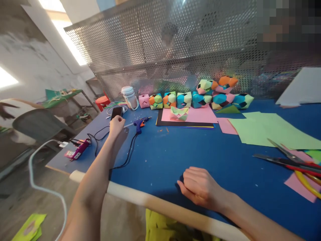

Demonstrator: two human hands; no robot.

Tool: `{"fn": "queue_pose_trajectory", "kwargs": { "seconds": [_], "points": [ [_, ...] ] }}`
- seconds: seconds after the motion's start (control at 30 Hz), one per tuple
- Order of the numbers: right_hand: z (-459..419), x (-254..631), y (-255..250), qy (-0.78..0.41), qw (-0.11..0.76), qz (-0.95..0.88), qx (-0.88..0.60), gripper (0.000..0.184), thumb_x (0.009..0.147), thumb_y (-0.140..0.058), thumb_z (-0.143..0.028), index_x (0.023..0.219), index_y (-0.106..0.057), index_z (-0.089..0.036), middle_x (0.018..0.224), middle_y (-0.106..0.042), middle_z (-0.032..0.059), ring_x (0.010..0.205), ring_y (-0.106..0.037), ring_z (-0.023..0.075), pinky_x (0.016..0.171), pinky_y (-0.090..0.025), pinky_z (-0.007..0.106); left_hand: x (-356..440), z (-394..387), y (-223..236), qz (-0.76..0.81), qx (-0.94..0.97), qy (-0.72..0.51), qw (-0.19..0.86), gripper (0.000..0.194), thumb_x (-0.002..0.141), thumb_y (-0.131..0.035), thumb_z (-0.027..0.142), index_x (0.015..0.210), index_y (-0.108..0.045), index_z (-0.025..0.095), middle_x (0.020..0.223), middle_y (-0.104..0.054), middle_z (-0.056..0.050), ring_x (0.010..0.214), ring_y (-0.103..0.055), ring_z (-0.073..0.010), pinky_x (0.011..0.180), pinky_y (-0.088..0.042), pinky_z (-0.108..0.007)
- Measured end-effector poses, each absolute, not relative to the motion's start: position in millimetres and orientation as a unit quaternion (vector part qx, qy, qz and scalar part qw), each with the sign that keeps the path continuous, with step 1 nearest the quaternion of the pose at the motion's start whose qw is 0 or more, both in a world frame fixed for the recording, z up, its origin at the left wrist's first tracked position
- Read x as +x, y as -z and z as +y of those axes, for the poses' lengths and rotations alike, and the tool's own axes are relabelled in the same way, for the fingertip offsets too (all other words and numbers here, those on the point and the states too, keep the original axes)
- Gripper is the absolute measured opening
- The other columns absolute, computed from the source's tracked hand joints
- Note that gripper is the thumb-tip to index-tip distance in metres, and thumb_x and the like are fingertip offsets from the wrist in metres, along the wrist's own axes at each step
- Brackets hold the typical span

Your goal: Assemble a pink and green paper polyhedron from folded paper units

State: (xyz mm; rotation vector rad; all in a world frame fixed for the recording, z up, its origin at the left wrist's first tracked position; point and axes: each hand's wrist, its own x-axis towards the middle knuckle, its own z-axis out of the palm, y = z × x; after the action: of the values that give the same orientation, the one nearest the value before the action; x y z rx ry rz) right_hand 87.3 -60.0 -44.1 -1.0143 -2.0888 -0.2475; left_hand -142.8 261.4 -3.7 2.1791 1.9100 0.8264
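Observation:
My left hand [117,125] is stretched across the table with its fingers curled together, over the near end of a black phone [116,112]. Whatever those fingers may hold is hidden. Just right of it lies a blue hot glue gun [138,126], a pale glue stick [128,125] reaching from its back toward the hand. My right hand [197,185] rests near the table's front edge, fingers loosely curled under, and nothing shows in it. Beyond, a small green-and-pink folded paper piece [179,113] sits on pink paper [198,115].
Folded paper blocks [184,99] line the perforated metal screen [150,50], beside a white bottle [129,97]. Green sheets [273,129] and scissors [288,160] lie right. A purple power strip [79,149] and black cord [129,152] are left. Behind the screen stands a person.

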Motion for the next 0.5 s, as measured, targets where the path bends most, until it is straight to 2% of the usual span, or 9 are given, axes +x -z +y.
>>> {"fn": "queue_pose_trajectory", "kwargs": {
  "seconds": [0.13, 0.23, 0.33, 0.43, 0.5],
  "points": [
    [-60, 86, 46, 0.090, 0.385, -0.825, -0.405, 0.037, 0.092, -0.046, -0.010, 0.055, -0.044, -0.019, 0.052, -0.042, -0.0030, 0.051, -0.031, 0.0116, 0.053, -0.023, 0.028, -122, 258, 12, 0.638, 0.737, -0.208, 0.080, 0.026, 0.079, -0.050, 0.044, 0.080, -0.060, 0.020, 0.089, -0.071, -0.008, 0.092, -0.064, -0.0253, 0.078, -0.046, -0.031],
    [-60, 86, 46, 0.096, 0.370, -0.830, -0.407, 0.038, 0.093, -0.044, -0.012, 0.056, -0.045, -0.019, 0.052, -0.043, -0.0026, 0.051, -0.032, 0.0118, 0.053, -0.023, 0.029, -101, 250, 23, 0.633, 0.751, -0.167, 0.090, 0.039, 0.074, -0.057, 0.057, 0.083, -0.058, 0.020, 0.090, -0.070, -0.012, 0.090, -0.065, -0.0306, 0.076, -0.047, -0.036],
    [-60, 86, 46, 0.099, 0.355, -0.833, -0.412, 0.039, 0.094, -0.044, -0.013, 0.056, -0.047, -0.018, 0.053, -0.045, -0.0022, 0.050, -0.034, 0.0117, 0.053, -0.023, 0.029, -86, 241, 35, 0.620, 0.763, -0.166, 0.082, 0.035, 0.076, -0.059, 0.049, 0.094, -0.054, 0.020, 0.099, -0.069, -0.016, 0.095, -0.065, -0.0326, 0.077, -0.047, -0.038],
    [-60, 88, 47, 0.094, 0.346, -0.834, -0.420, 0.040, 0.095, -0.042, -0.014, 0.056, -0.049, -0.018, 0.053, -0.046, -0.0020, 0.050, -0.035, 0.0118, 0.054, -0.024, 0.029, -81, 237, 41, 0.613, 0.765, -0.186, 0.072, 0.027, 0.079, -0.058, 0.035, 0.099, -0.049, 0.020, 0.101, -0.067, -0.014, 0.096, -0.064, -0.0298, 0.078, -0.048, -0.037],
    [-60, 88, 48, 0.090, 0.341, -0.835, -0.423, 0.040, 0.095, -0.041, -0.014, 0.056, -0.050, -0.018, 0.053, -0.047, -0.0018, 0.051, -0.036, 0.0118, 0.055, -0.025, 0.029, -82, 237, 42, 0.604, 0.767, -0.211, 0.059, 0.026, 0.080, -0.057, 0.033, 0.100, -0.047, 0.020, 0.102, -0.065, -0.012, 0.097, -0.063, -0.0280, 0.079, -0.048, -0.036]
  ]
}}
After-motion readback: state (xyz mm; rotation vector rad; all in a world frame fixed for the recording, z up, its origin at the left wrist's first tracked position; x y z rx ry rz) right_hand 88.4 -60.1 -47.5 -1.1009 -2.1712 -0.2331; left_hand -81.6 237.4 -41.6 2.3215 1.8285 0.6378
